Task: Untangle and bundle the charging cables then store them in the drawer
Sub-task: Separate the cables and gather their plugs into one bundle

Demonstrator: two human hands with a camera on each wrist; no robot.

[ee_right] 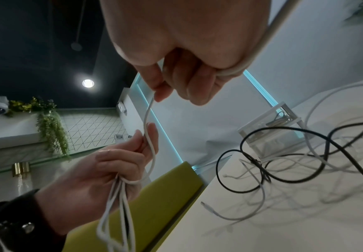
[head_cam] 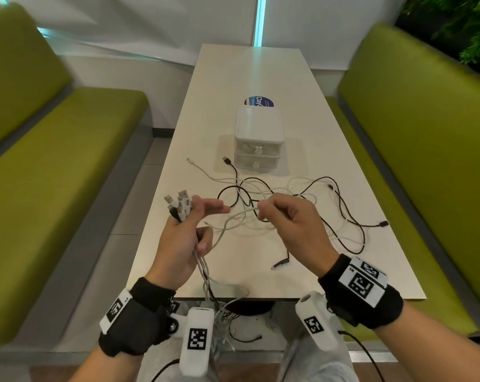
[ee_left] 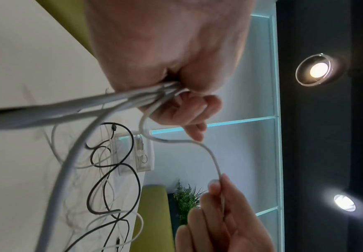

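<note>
My left hand (head_cam: pixel 188 230) grips a bunch of cables, their USB plugs (head_cam: pixel 178 205) sticking up above the fist and their cords hanging down over the table's near edge. Its index finger and thumb point out to the right. My right hand (head_cam: pixel 285 219) pinches a white cable (head_cam: pixel 240 213) that runs across to the left hand; the same white cable (ee_right: pixel 149 129) shows between both hands in the right wrist view. A tangle of black and white cables (head_cam: pixel 310 199) lies on the table (head_cam: pixel 343 277). The small white two-drawer box (head_cam: pixel 258 139) stands beyond it, both drawers closed.
Green benches (head_cam: pixel 54 161) flank the narrow table on both sides. A blue round sticker (head_cam: pixel 259 102) lies behind the drawer box. A black plug (head_cam: pixel 281 263) rests near the table's front edge. Loose cords dangle below the table at my lap.
</note>
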